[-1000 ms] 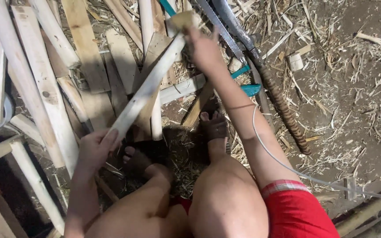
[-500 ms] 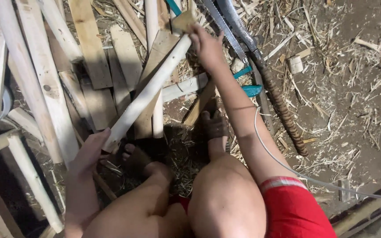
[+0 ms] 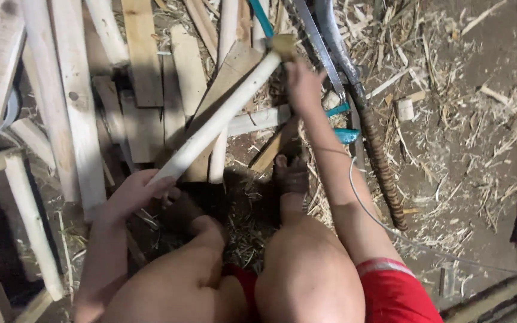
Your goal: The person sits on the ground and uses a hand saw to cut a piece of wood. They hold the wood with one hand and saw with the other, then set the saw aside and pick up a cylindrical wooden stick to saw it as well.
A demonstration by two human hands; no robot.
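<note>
This is a simple woodworking place on bare earth, because the dirt ground [image 3: 480, 155] is covered with wood shavings [image 3: 426, 66], many rough planks [image 3: 67, 90] lie in a heap, and a saw blade [image 3: 321, 42] rests among them.

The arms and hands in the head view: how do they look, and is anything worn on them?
Both arms are bare, without sleeves. The left hand and right hand wear no gloves, and I see no rings or watch. A thin white cable runs beside the right forearm. Red shorts show below.
</note>
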